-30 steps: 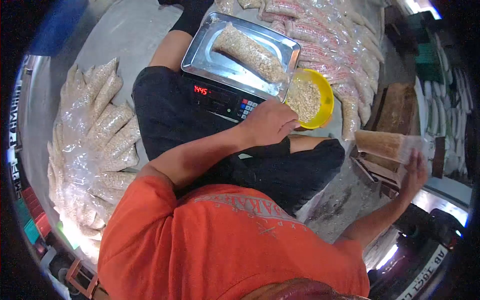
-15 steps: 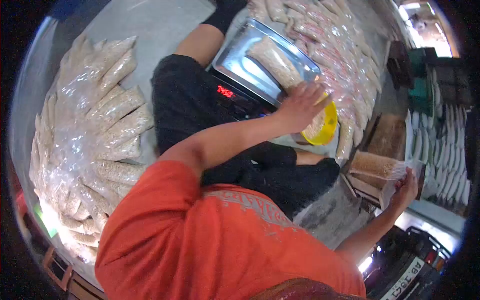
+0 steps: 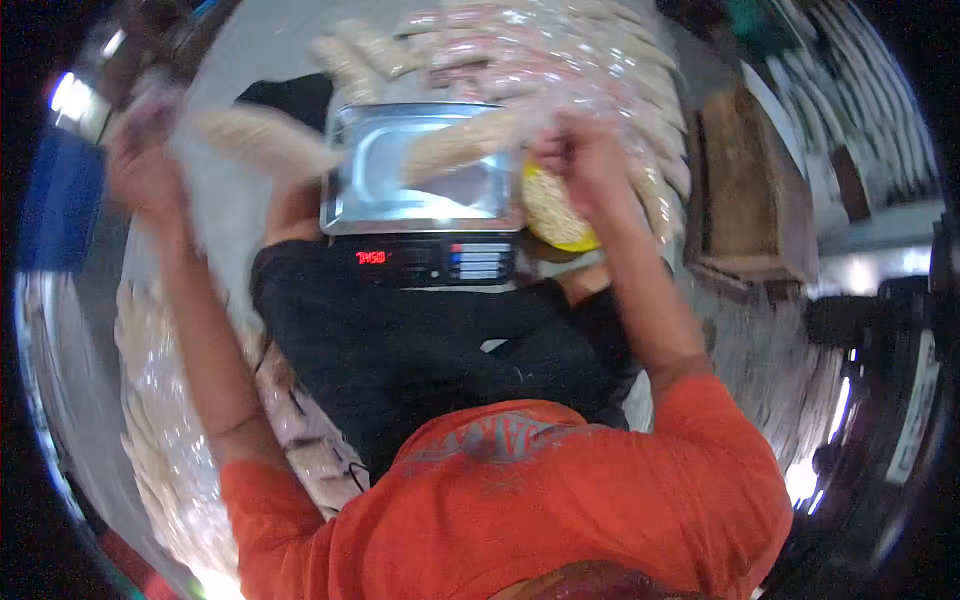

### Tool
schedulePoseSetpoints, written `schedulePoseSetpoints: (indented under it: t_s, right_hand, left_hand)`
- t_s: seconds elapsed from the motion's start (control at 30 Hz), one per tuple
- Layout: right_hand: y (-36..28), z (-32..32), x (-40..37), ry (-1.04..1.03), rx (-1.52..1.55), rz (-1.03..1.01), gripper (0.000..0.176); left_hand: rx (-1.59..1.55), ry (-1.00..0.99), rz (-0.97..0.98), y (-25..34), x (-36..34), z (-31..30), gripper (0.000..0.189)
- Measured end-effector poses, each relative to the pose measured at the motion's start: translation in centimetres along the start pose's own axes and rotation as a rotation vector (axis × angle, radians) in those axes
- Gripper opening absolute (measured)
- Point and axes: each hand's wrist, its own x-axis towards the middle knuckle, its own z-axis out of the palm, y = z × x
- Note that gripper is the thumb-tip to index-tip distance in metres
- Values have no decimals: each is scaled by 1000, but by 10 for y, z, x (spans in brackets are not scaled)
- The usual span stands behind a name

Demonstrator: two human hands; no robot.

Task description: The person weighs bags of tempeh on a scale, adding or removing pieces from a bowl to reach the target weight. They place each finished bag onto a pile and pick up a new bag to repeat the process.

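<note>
My left hand [image 3: 145, 155], blurred and raised at the far left, is closed on the top of a clear bag of pale grains [image 3: 265, 140], which stretches out towards the scale. My right hand [image 3: 590, 165] grips the gathered end of another filled plastic bag [image 3: 460, 145], which slants across the shiny metal tray [image 3: 375, 210] of a digital scale. On the scale's front panel [image 3: 435, 260] glow red digits. Beneath my right hand a yellow bowl [image 3: 578, 240] holds loose pale grains [image 3: 550, 205].
Many filled bags [image 3: 500, 50] lie on the floor beyond the scale, and another heap [image 3: 180, 400] lies at my lower left. A wooden box [image 3: 750, 190] stands to the right, with stacked white packs [image 3: 850, 100] behind it. A blue container [image 3: 58, 200] is at the left.
My left hand has swung from the bowl to the far left, now with a filled bag. My right hand has brought its bag from the wooden box to the scale. The view has turned.
</note>
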Motion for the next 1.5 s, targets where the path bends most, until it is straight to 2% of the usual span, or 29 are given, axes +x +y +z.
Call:
schedulePoseSetpoints:
  t_s: [0.07,0.17,0.23,0.37,0.43,0.5,0.57,0.6,0.63,0.67,0.73,0.77,0.8,0.83,0.87,0.9,0.93,0.97,1.03,1.13,1.2,1.23,1.27,1.3,1.33,1.37,1.43,1.47,1.5]
  right_hand:
    - [50,-18,9,57,0,82,17]
    - [88,-55,10,93,-256,147,22]
    - [91,-90,9,12,-316,152,25]
    - [71,-128,7,203,-502,88,31]
    - [70,-158,22,198,-542,37,34]
    - [56,-169,33,163,-586,3,35]
    - [39,-164,42,134,-550,27,32]
    - [38,-164,46,138,-530,42,31]
    - [46,-167,52,121,-520,49,31]
    - [58,-171,58,115,-548,24,34]
    - [84,-178,67,112,-604,-32,40]
    - [98,-179,65,137,-821,-29,38]
    - [116,-185,66,132,-815,-29,38]
    - [132,-195,68,37,-950,-75,36]
    - [138,-202,71,-59,-1085,-126,35]
    - [137,-197,71,-105,-1053,-120,35]
    - [134,-193,71,-109,-1054,-127,35]
    - [132,-187,69,-124,-1089,-135,36]
    - [135,-181,71,-147,-1026,-37,39]
    - [144,-180,70,-169,-1191,-158,39]
    - [135,-173,62,-185,-1278,-128,40]
    - [137,-175,65,-177,-1194,-89,40]
    - [137,-176,68,-169,-1109,-53,41]
    - [131,-183,72,-81,-1066,-162,42]
    - [110,-186,76,107,-1073,-193,42]
    - [94,-191,84,290,-1071,-224,43]
    - [88,-260,129,483,-1362,-705,56]
    - [98,-311,160,516,-1496,-643,65]
    - [91,-317,156,591,-1686,-504,72]
  left_hand:
    - [375,98,-110,8,31,-34,28]
    - [303,25,-93,-41,44,-99,31]
    - [695,64,-97,-36,23,-131,33]
    - [978,152,-197,-111,-65,-218,34]
    - [1180,101,-423,-131,-113,-254,35]
    - [1247,185,-465,-181,-171,-302,29]
    - [1139,235,-485,-184,-204,-306,35]
    - [1142,144,-562,-142,-209,-272,43]
    - [1124,95,-341,-129,-226,-251,49]
    - [1059,19,-324,-104,-239,-222,56]
    - [968,-159,-278,-23,-259,-133,55]
    - [950,-376,-253,-8,-272,-106,55]
    - [681,-319,-323,48,-282,-50,49]
    - [718,-466,-6,92,-282,-14,42]
    - [600,-600,86,137,-268,20,36]
    - [325,-643,95,142,-285,48,37]
    - [166,-852,-93,171,-291,75,37]
    - [9,-951,-57,177,-307,106,37]
    - [-81,-906,131,209,-306,167,43]
    - [44,-764,58,235,-302,239,44]
    - [430,-626,224,227,-301,268,36]
    - [433,-620,224,217,-297,273,36]
    - [459,-750,237,206,-290,272,32]
    - [486,-880,248,193,-283,270,28]
    - [496,-875,245,180,-274,265,28]
    - [316,-736,262,166,-263,256,22]
    - [53,-411,222,150,-236,221,13]
    - [55,-385,94,144,-220,197,13]
    - [49,-349,-30,137,-203,172,13]
